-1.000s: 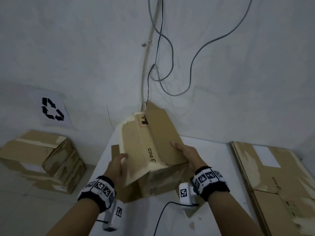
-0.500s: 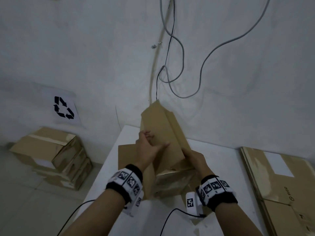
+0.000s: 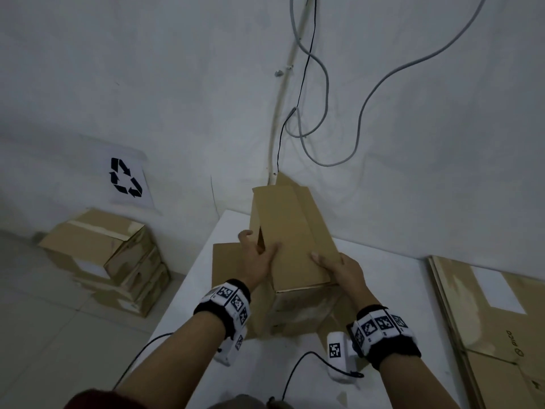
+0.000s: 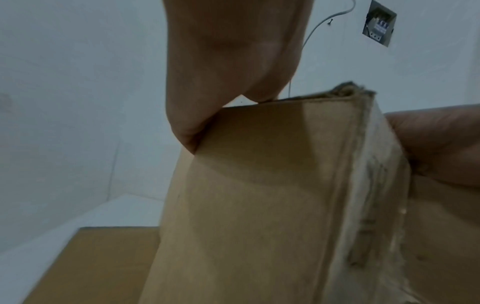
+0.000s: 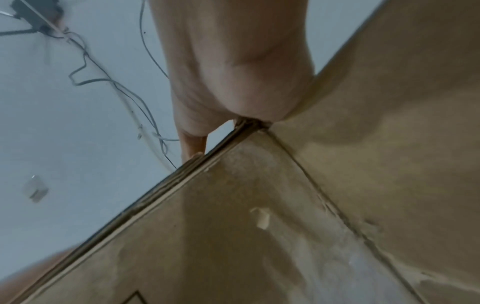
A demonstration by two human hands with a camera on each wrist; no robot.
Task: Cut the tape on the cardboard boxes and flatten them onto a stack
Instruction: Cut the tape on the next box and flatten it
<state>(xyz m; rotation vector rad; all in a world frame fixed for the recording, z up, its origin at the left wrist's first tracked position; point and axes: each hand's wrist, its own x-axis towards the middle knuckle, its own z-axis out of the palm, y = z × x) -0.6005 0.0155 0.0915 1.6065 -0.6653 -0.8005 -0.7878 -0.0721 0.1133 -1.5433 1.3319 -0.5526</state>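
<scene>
At the centre of the head view, a person collapses an opened cardboard box [image 3: 292,246] on a white table [image 3: 392,278], its loose flaps rising toward the wall at the top of the frame. The left hand [image 3: 257,255] grips the box's left edge, its thumb over the top panel and its fingers curled round the side; the left wrist view shows a fingertip hooked over the cardboard rim. The right hand [image 3: 342,268] lies flat on the near right corner of the top panel, fingers spread and pressing down, the heel of the palm seated on the corner in the right wrist view. A second brown panel [image 3: 227,270] lies flat on the table under the box at centre left. The flattened stack [image 3: 501,314] waits at the right edge of the frame; sealed boxes [image 3: 100,258] sit on the floor at lower left beneath a recycling sign [image 3: 126,178]. The tape appears already cut, and flattening looks underway. The next move likely calls for pushing the panels fully flat, then carrying the sheet right onto the stack.
</scene>
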